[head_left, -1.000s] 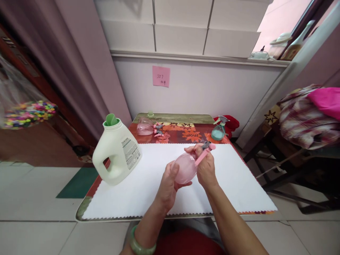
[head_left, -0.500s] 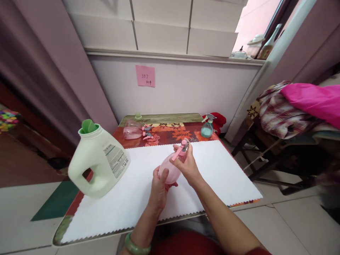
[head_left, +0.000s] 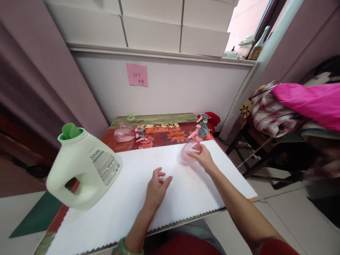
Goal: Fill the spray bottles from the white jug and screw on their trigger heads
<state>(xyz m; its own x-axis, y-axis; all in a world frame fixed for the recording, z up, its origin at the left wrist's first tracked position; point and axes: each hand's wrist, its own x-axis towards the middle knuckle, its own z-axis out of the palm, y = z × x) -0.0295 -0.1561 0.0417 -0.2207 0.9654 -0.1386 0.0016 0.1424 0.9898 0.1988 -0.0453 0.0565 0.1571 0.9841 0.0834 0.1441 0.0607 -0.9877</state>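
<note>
My right hand (head_left: 204,157) is wrapped round a pink spray bottle (head_left: 189,153), upright above the right part of the white mat (head_left: 132,198); motion blurs it. Its pink and grey trigger head partly covers a teal spray bottle (head_left: 204,119) behind it. My left hand (head_left: 158,186) is over the middle of the mat, fingers loosely curled and apart, holding nothing. To its left stands a large pale green detergent jug (head_left: 87,177) with a green spout in its open mouth. Pink spray bottles (head_left: 123,134) lie on their sides at the back left of the table.
A small green cap (head_left: 130,117) sits at the table's far edge. Something red (head_left: 214,120) is behind the back right corner. Clothes (head_left: 278,109) are piled on a chair to the right. A pink note (head_left: 137,75) is on the wall.
My right hand has carried the pink spray bottle forward and to the right, towards the teal one. My left hand has let go of it and stays nearer me.
</note>
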